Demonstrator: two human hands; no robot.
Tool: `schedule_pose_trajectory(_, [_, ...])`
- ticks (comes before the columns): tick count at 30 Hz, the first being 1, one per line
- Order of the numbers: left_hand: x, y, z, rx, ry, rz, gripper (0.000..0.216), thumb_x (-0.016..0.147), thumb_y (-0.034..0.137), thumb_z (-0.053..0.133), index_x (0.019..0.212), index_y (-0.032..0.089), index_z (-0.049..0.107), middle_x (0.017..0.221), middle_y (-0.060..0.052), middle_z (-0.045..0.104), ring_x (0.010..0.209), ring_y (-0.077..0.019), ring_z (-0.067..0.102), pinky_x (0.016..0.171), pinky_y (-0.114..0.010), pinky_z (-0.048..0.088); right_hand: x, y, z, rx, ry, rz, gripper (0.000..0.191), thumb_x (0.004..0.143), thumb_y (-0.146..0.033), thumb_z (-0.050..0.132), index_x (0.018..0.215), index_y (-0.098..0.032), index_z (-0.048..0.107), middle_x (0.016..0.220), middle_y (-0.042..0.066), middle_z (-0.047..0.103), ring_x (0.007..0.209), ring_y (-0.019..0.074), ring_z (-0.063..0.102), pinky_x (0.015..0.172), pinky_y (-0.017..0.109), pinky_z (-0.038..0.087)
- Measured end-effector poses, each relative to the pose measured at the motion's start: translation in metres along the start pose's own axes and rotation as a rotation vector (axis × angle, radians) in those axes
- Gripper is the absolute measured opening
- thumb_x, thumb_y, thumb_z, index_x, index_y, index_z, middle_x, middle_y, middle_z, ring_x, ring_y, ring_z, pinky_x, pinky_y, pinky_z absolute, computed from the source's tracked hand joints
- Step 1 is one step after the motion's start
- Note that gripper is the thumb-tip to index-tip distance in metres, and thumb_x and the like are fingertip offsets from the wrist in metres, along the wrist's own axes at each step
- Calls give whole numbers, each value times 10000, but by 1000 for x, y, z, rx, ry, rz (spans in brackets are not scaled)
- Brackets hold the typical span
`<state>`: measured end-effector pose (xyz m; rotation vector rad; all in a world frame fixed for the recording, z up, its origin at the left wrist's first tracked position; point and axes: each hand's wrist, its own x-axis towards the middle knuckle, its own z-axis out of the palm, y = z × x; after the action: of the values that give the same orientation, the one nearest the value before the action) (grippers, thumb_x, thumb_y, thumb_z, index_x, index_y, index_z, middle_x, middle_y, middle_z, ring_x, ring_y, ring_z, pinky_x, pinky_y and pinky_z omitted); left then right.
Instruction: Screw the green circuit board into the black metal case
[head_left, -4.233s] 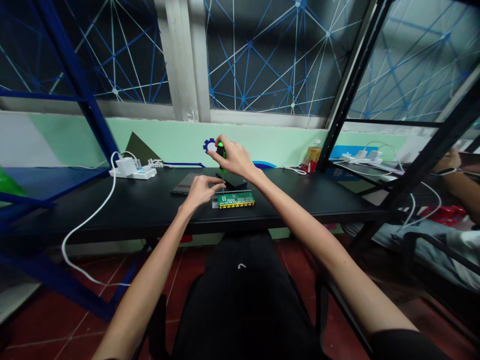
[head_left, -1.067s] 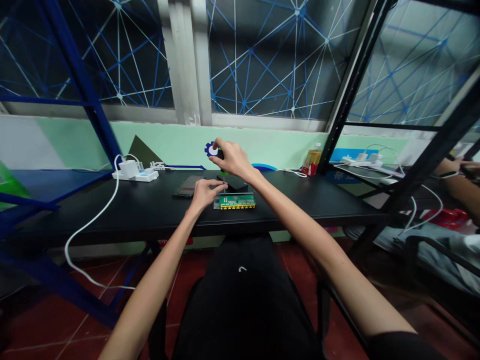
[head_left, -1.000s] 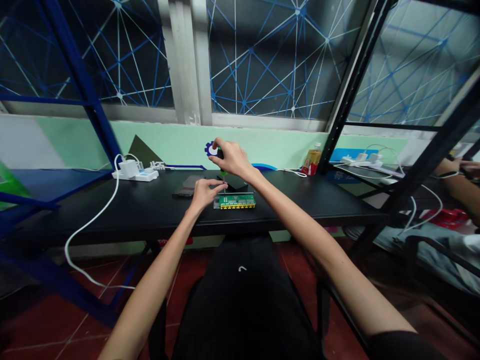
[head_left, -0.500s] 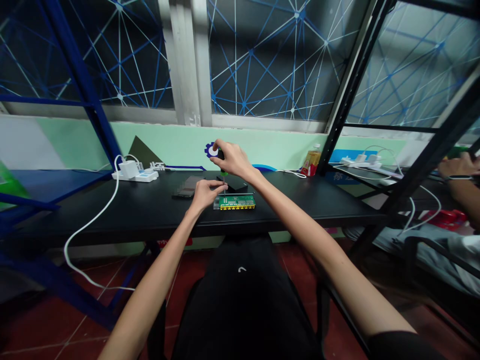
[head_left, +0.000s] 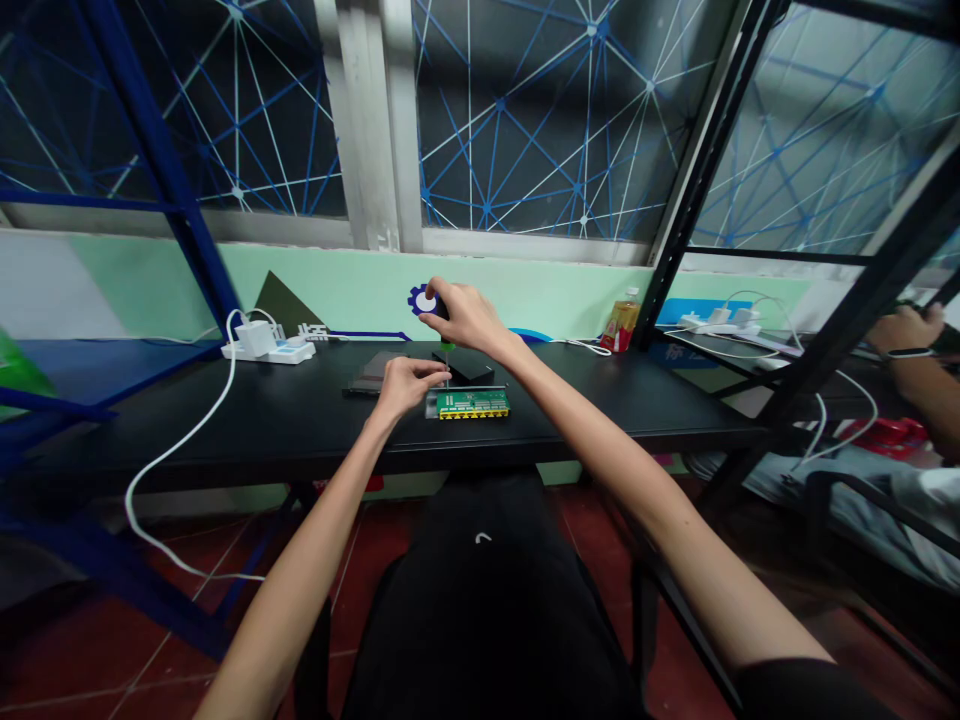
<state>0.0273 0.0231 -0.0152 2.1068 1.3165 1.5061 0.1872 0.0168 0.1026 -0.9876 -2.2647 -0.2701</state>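
Note:
My right hand (head_left: 468, 316) is wrapped round the handle of a screwdriver (head_left: 448, 347), which stands upright with its thin shaft pointing down. Green shows at the lower end of the handle. Low beside the shaft is my left hand (head_left: 403, 386), thumb and forefinger pinched together at it. The shaft's tip comes down at the left back corner of a green circuit board (head_left: 474, 400) with a row of yellow ports along its front; what it touches is too small to tell. Behind the board lies a black case part (head_left: 474, 374). A dark flat piece (head_left: 371, 378) rests behind my left hand.
On the black table (head_left: 600, 405), a white power strip (head_left: 289, 350) with a plugged-in charger and cable stands at the left. A drink bottle (head_left: 621, 325) and a white cable (head_left: 589, 347) are at the back right. Beyond the black frame, another person's hand (head_left: 909, 330) shows.
Both hands keep nearly the same position at the screwdriver and board. The view has shifted very slightly. At the far right, the other person's hand has moved a little left.

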Motion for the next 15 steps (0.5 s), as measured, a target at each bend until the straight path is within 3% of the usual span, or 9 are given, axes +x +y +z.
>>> schedule_pose_trajectory(5, [0, -3, 4, -37, 13, 13, 234, 725, 401, 763, 812, 190, 816, 838, -88, 794, 755, -255, 735, 709, -347, 559, 1, 4, 3, -4, -6, 19, 311, 890, -265, 499, 1195, -214, 532, 1086, 113, 671, 893, 260, 570, 685, 362, 411])
schedule_pose_trajectory(11, [1, 5, 0, 6, -86, 39, 199, 769, 349, 723, 857, 202, 825, 940, -97, 790, 830, -271, 740, 765, -364, 554, -2, 0, 0, -22, -14, 5, 334, 879, -211, 492, 1209, -224, 538, 1136, 119, 632, 879, 257, 568, 687, 366, 409])
schedule_pose_trajectory(15, [0, 5, 1, 62, -23, 41, 178, 763, 334, 736, 832, 197, 827, 884, -91, 794, 782, -268, 739, 726, -346, 547, -4, -6, 0, -49, 6, 50, 328, 890, -260, 522, 1214, -214, 527, 1129, 144, 621, 863, 270, 575, 694, 379, 415])
